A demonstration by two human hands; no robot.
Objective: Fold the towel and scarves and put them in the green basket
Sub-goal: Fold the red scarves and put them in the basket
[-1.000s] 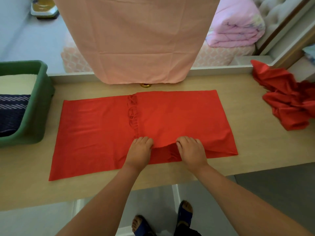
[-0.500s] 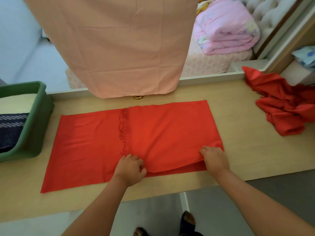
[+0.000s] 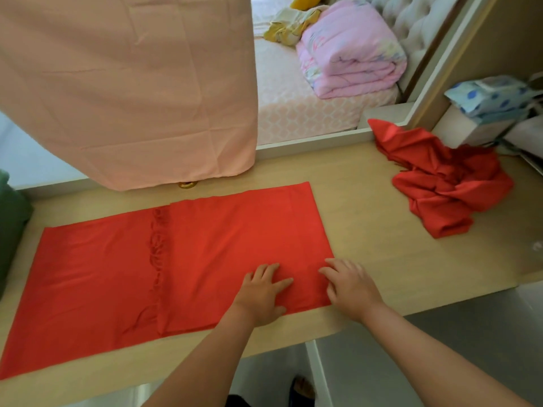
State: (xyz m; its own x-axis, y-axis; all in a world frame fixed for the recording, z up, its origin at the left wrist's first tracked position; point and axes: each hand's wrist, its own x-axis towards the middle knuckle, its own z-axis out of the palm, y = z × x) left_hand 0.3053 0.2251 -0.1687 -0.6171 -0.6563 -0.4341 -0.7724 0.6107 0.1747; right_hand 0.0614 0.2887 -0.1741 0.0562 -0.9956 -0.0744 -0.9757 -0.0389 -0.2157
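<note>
Head cam: left hand (image 3: 261, 295) & right hand (image 3: 349, 286), 2 total, are pressing spread fingers flat on 1 folded red scarf (image 3: 182, 259) on table (image 3: 367, 230), w/ 1 crumpled red scarf (image 3: 446, 183) at right, 1 green basket (image 3: 11, 224) at left edge.

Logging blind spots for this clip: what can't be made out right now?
Green basket: head view, cut off by the left edge; contents out of frame.
Gold object: head view, mostly hidden behind the hanging pink cloth.
Crumpled red scarf: head view, blurred; one piece or several, cannot tell.
</note>
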